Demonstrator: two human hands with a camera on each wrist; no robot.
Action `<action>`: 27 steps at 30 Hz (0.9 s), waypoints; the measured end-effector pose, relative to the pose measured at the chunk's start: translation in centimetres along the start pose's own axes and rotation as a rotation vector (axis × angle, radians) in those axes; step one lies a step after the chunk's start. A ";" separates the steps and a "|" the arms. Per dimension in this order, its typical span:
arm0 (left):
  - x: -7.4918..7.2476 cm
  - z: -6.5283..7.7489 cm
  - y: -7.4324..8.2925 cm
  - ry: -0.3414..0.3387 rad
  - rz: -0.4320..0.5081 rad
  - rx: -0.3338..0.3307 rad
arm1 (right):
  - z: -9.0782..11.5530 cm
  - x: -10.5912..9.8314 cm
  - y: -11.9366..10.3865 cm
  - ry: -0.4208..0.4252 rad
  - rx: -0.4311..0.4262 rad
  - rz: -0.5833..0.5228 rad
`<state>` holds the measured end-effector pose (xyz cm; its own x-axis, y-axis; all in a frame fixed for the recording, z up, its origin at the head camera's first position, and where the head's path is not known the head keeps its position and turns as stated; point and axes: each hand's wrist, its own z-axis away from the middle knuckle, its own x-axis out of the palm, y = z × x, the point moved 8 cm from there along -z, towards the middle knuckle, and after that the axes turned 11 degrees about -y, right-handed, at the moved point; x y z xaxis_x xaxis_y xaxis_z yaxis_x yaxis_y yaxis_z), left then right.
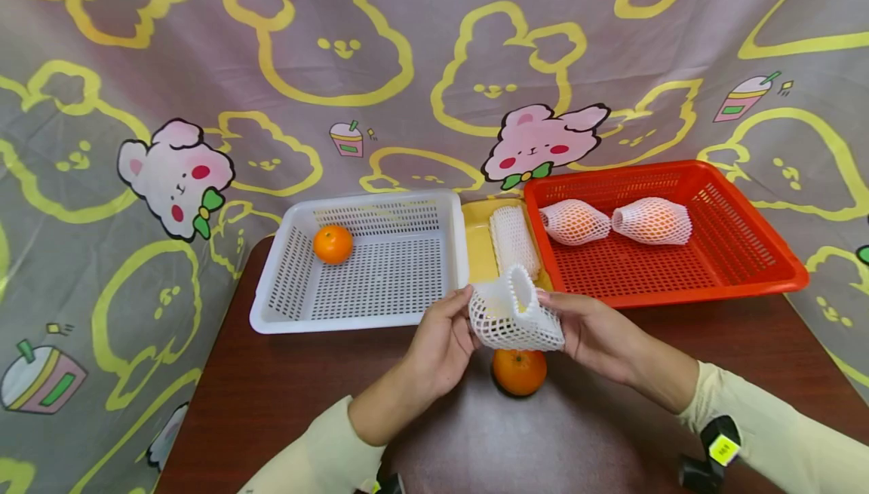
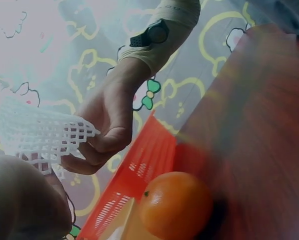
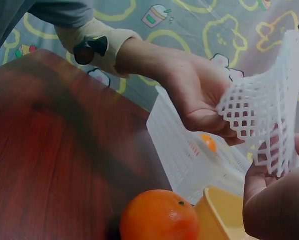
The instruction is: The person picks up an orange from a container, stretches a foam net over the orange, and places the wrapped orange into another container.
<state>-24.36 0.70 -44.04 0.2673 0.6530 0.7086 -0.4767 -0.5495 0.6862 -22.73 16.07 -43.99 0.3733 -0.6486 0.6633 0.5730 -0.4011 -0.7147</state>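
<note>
On the brown table [image 1: 271, 396], the red basket [image 1: 624, 275] holds two netted oranges [image 1: 655, 221], the white basket [image 1: 387, 279] one bare orange [image 1: 333, 243], the yellow tray [image 1: 479, 253] between them white netting [image 1: 512, 237]. Left hand [image 1: 443, 343] and right hand [image 1: 603, 337] pinch opposite sides of a raised foam sleeve [image 1: 519, 334], spread left to right, an open rim upward, near a loose orange [image 1: 519, 375].

Foam net [image 1: 532, 334] matt; orange [image 1: 519, 375] glossy, smooth; white basket [image 1: 360, 323], red basket [image 1: 679, 296] plastic; tabletop [image 1: 231, 403] wood-grained; backdrop [image 1: 421, 34] cloth.
</note>
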 end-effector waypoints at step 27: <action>-5.5 2.4 -6.3 0.435 -0.741 -0.006 | 0.7 -5.9 6.5 0.608 -0.011 0.492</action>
<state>-20.84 -0.66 -51.82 0.1671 0.9848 -0.0485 -0.3106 0.0992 0.9454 -20.68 17.75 -52.42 0.1152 -0.9928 0.0338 0.4366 0.0200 -0.8994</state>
